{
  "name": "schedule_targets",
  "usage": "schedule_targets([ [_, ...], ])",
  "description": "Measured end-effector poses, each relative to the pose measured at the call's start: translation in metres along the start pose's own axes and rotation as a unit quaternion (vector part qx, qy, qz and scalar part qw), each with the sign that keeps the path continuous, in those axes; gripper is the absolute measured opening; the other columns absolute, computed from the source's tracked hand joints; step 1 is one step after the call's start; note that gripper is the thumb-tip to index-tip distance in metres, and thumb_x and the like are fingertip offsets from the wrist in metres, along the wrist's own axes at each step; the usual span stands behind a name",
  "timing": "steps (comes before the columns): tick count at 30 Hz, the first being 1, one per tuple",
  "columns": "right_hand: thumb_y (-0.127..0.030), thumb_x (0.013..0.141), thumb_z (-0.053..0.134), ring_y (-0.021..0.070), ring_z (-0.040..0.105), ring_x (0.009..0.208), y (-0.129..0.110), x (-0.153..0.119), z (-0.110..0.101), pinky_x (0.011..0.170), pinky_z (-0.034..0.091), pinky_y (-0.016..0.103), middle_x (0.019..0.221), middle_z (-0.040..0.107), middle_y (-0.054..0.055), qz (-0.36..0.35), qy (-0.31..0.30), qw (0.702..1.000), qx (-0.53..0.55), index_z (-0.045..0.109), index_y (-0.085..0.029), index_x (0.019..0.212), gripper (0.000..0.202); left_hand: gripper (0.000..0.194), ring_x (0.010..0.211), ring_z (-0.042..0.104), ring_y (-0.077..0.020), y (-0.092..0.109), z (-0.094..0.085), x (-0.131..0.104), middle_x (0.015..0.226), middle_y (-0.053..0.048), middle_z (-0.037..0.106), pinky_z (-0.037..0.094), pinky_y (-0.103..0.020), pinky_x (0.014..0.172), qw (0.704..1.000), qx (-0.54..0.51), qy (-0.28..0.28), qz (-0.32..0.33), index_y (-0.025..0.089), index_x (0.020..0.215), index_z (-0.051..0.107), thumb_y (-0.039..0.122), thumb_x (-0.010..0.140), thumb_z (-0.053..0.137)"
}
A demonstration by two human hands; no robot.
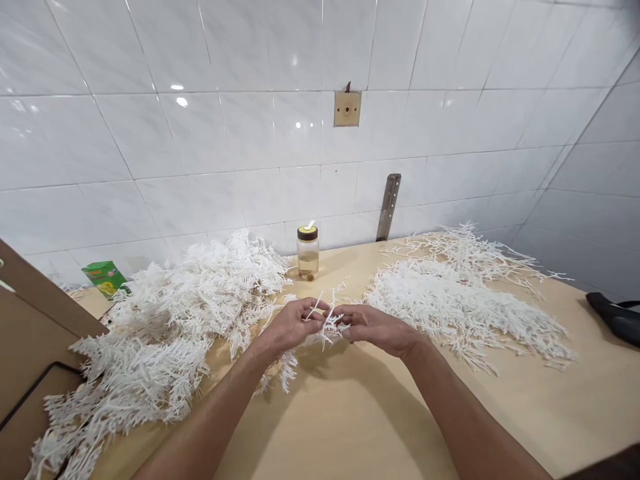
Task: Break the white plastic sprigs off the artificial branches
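Near the middle of the table, my left hand (pixel 295 325) and my right hand (pixel 377 328) are held close together, fingertips facing each other. Between them is a small white branching sprig (pixel 330 323), pinched by the fingers of both hands. A large heap of white branching pieces (pixel 200 293) spreads to the left, with some strands reaching below my left hand. Beyond my right hand lies a flatter pile of similar white pieces (pixel 450 300).
A jar (pixel 308 257) with a dark-rimmed yellow lid stands behind my hands on the table (pixel 340 427). A green box (pixel 105 279) and a cardboard box (pixel 35 347) are at the left. A metal strip (pixel 389 208) leans against the wall; a black object (pixel 615 317) sits far right.
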State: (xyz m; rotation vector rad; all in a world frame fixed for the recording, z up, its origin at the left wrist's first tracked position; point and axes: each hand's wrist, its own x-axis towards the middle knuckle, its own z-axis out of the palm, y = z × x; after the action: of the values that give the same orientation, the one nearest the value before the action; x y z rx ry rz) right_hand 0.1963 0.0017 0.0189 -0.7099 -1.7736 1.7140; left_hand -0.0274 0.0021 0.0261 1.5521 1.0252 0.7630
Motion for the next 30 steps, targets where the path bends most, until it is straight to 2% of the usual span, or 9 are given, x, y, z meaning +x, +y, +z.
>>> schedule_targets([
  [3, -0.051, 0.08, 0.068, 0.0178, 0.056, 0.084, 0.008, 0.005, 0.0, 0.073, 0.043, 0.03, 0.093, 0.064, 0.007, 0.012, 0.023, 0.999, 0.03, 0.067, -0.016, 0.093, 0.037, 0.046, 0.075, 0.061, -0.0172, 0.002, 0.002, -0.001, 0.08, -0.004, 0.069, 0.041, -0.028, 0.071, 1.0, 0.018, -0.01, -0.002, 0.017, 0.115, 0.063, 0.028, 0.071, 0.072],
  [7, -0.059, 0.072, 0.073, 0.0131, 0.051, 0.064, 0.023, 0.021, 0.009, 0.064, 0.039, 0.028, 0.068, 0.059, 0.002, 0.045, 0.139, 0.988, 0.054, 0.061, -0.015, 0.072, 0.045, 0.056, 0.073, 0.062, -0.0177, 0.01, 0.004, -0.006, 0.075, -0.003, 0.07, 0.041, -0.029, 0.071, 0.999, 0.046, -0.023, 0.001, 0.019, 0.127, 0.059, 0.027, 0.073, 0.07],
  [10, -0.058, 0.07, 0.075, 0.0111, 0.048, 0.059, 0.026, 0.028, 0.014, 0.059, 0.037, 0.026, 0.064, 0.056, -0.001, 0.043, 0.208, 0.974, 0.081, 0.057, -0.016, 0.069, 0.046, 0.067, 0.073, 0.062, -0.0174, 0.014, 0.0, -0.007, 0.078, -0.002, 0.071, 0.041, -0.027, 0.068, 0.997, 0.075, 0.024, 0.012, 0.022, 0.138, 0.049, 0.029, 0.074, 0.068],
  [12, -0.059, 0.073, 0.071, 0.0108, 0.048, 0.058, 0.023, 0.027, 0.013, 0.057, 0.037, 0.025, 0.065, 0.056, 0.0, 0.034, 0.238, 0.966, 0.096, 0.057, -0.016, 0.068, 0.045, 0.06, 0.073, 0.062, -0.018, 0.014, -0.005, -0.007, 0.082, -0.004, 0.072, 0.04, -0.026, 0.064, 0.993, 0.103, 0.061, 0.008, 0.02, 0.134, 0.053, 0.034, 0.077, 0.065],
  [14, -0.059, 0.078, 0.067, 0.0102, 0.048, 0.056, 0.019, 0.023, 0.01, 0.054, 0.037, 0.025, 0.067, 0.057, 0.001, 0.023, 0.238, 0.965, 0.108, 0.057, -0.016, 0.068, 0.045, 0.04, 0.072, 0.061, -0.0181, 0.014, -0.009, -0.007, 0.085, -0.007, 0.074, 0.038, -0.026, 0.06, 0.987, 0.148, 0.066, 0.005, 0.016, 0.112, 0.067, 0.04, 0.08, 0.059],
  [17, -0.059, 0.081, 0.063, 0.0063, 0.04, 0.048, 0.015, 0.018, 0.006, 0.044, 0.028, 0.022, 0.067, 0.057, 0.001, 0.023, 0.213, 0.969, 0.12, 0.057, -0.016, 0.07, 0.044, 0.035, 0.065, 0.058, -0.0166, 0.012, -0.012, -0.006, 0.079, -0.007, 0.075, 0.037, -0.026, 0.057, 0.982, 0.189, 0.024, 0.003, 0.015, 0.087, 0.072, 0.045, 0.083, 0.054],
  [20, -0.058, 0.078, 0.067, 0.0034, 0.027, 0.042, 0.013, 0.016, 0.005, 0.039, 0.016, 0.02, 0.06, 0.051, -0.004, 0.033, 0.217, 0.967, 0.131, 0.06, -0.017, 0.082, 0.042, 0.035, 0.064, 0.059, -0.0164, 0.009, -0.014, -0.005, 0.068, -0.006, 0.072, 0.04, -0.026, 0.06, 0.988, 0.155, -0.015, -0.007, 0.015, 0.089, 0.07, 0.045, 0.084, 0.054],
  [24, -0.058, 0.075, 0.069, 0.0031, 0.022, 0.042, 0.011, 0.014, 0.001, 0.039, 0.012, 0.02, 0.057, 0.047, -0.006, 0.03, 0.241, 0.962, 0.121, 0.062, -0.016, 0.09, 0.046, 0.032, 0.061, 0.062, -0.0154, 0.01, -0.019, -0.005, 0.069, -0.006, 0.07, 0.043, -0.026, 0.06, 0.993, 0.105, -0.046, -0.025, 0.014, 0.087, 0.067, 0.045, 0.082, 0.059],
  [30, -0.058, 0.072, 0.07, 0.0059, 0.032, 0.046, 0.007, 0.012, -0.004, 0.044, 0.018, 0.022, 0.053, 0.045, -0.004, -0.009, 0.324, 0.945, 0.032, 0.057, -0.016, 0.065, 0.045, 0.023, 0.068, 0.063, -0.0152, 0.019, -0.021, -0.011, 0.071, -0.002, 0.069, 0.043, -0.023, 0.059, 0.974, 0.147, -0.165, -0.056, 0.015, 0.088, 0.069, 0.03, 0.07, 0.072],
])
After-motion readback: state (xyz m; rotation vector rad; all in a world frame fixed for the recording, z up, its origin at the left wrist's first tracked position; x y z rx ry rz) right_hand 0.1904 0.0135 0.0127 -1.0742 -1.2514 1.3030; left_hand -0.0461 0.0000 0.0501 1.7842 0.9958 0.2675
